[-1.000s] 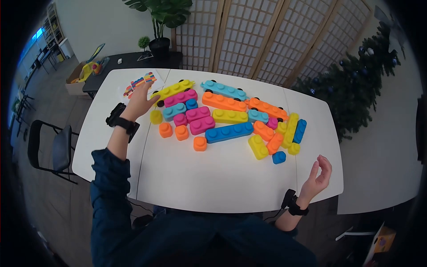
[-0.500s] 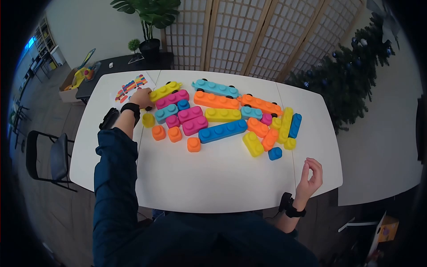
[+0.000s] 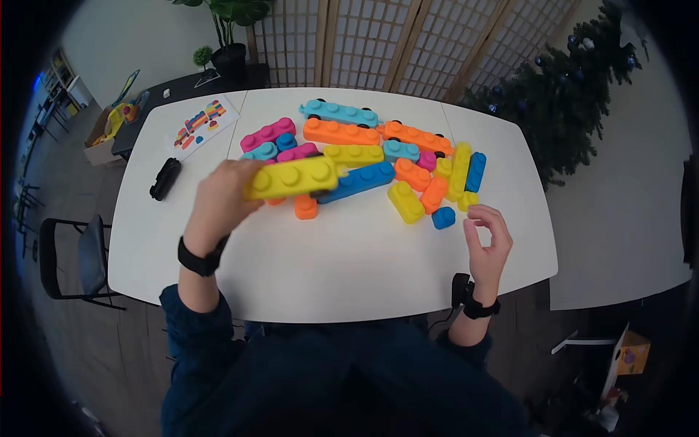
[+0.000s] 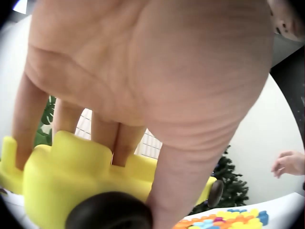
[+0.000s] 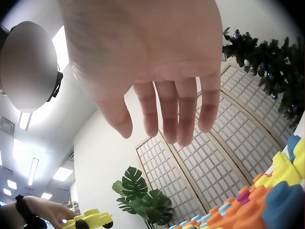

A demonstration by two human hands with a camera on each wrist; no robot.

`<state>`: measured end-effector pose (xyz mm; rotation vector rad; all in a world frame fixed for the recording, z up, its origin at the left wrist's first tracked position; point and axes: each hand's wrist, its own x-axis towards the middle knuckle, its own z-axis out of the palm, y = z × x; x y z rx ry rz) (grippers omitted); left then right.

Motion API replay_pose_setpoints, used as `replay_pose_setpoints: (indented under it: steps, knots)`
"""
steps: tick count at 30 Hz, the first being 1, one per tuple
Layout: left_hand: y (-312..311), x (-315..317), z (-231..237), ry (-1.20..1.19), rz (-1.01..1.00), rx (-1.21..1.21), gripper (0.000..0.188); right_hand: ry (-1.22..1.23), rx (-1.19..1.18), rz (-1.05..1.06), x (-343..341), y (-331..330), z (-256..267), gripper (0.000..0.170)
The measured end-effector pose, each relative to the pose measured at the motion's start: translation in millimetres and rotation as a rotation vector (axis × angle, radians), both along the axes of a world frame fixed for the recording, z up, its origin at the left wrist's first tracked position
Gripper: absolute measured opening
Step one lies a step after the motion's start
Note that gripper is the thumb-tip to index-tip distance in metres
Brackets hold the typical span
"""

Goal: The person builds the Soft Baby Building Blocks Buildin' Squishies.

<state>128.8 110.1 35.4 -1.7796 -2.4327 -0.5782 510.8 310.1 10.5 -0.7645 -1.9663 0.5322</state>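
My left hand (image 3: pixel 215 200) grips a yellow wheeled toy-block base (image 3: pixel 295 177) by its left end, raised over the front of the block group. In the left wrist view the fingers pass behind the yellow base (image 4: pixel 71 167) and the thumb lies on the near side, beside a black wheel (image 4: pixel 109 212). My right hand (image 3: pixel 489 244) hovers over the table's right side, fingers loosely bent and holding nothing. Closest to it are a small blue block (image 3: pixel 443 218) and a small yellow block (image 3: pixel 468 201). The yellow base hides some pink and orange blocks.
A light blue wheeled base (image 3: pixel 341 111) and orange wheeled bases (image 3: pixel 341 132) line the back of the white table (image 3: pixel 349 277). Several colourful blocks lie before them, including a long blue block (image 3: pixel 364 180). A picture sheet (image 3: pixel 226 120) and a black oblong object (image 3: pixel 166 178) lie left.
My left hand took hold of the yellow wheeled base at the back left, lifted it and brought it forward and right. The right hand moved slightly left and away from my body.
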Motion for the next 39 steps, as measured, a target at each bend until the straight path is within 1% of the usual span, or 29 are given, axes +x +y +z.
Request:
replay_pose_setpoints:
  steps: [1,3,4,6,7,9,10,13,17,20,22,23,25,29,31,35,37,38,39]
  knots:
    - [-2,23,-3,-0.011,-0.018,-0.037,0.055,-0.002,-0.004,-0.002,-7,-1,2,0.019]
    - [1,50,-23,-0.101,-0.114,-0.105,0.059,-0.157,-0.083,0.143,-19,-3,5,0.027]
    - [5,60,-33,-0.103,-0.116,-0.104,0.059,-0.16,-0.082,0.141,-24,-4,4,0.027]
    - [13,79,-51,-0.112,-0.17,-0.128,0.053,-0.362,-0.098,0.26,-33,-5,-3,0.036]
    - [18,86,-57,-0.114,-0.17,-0.126,0.053,-0.365,-0.096,0.259,-36,-6,-9,0.036]
    - [26,97,-66,-0.063,-0.158,-0.156,0.048,-0.467,-0.054,0.387,-44,-8,-20,0.042]
    - [28,100,-71,-0.038,-0.158,-0.139,0.045,-0.483,-0.099,0.413,-49,-11,-20,0.043]
    - [32,109,-76,-0.012,-0.136,-0.145,0.044,-0.553,-0.112,0.461,-57,-14,-29,0.039]
    - [27,113,-83,0.003,-0.111,-0.137,0.044,-0.59,-0.1,0.493,-63,-16,-38,0.037]
    - [22,116,-84,-0.028,-0.105,-0.12,0.046,-0.615,-0.087,0.47,-63,-14,-44,0.035]
    - [18,115,-79,-0.119,-0.162,-0.156,0.049,-0.612,-0.116,0.453,-62,-14,-47,0.034]
    - [16,112,-79,-0.115,-0.162,-0.157,0.049,-0.608,-0.116,0.454,-62,-16,-47,0.034]
    - [13,105,-80,-0.188,-0.183,-0.107,0.052,-0.605,-0.152,0.424,-61,-16,-44,0.033]
    - [7,100,-77,-0.176,-0.153,-0.104,0.047,-0.586,-0.152,0.403,-62,-17,-49,0.032]
    - [9,101,-77,-0.205,-0.141,-0.103,0.048,-0.581,-0.111,0.377,-61,-17,-51,0.03]
    - [10,101,-78,-0.193,-0.15,-0.087,0.048,-0.594,-0.121,0.37,-60,-17,-48,0.031]
    - [8,98,-69,-0.281,-0.142,-0.148,0.054,-0.578,-0.123,0.372,-61,-17,-49,0.03]
    - [7,93,-68,-0.282,-0.142,-0.148,0.054,-0.579,-0.123,0.372,-61,-17,-49,0.03]
    - [4,83,-68,-0.295,-0.145,-0.031,0.051,-0.579,-0.133,0.37,-62,-18,-49,0.03]
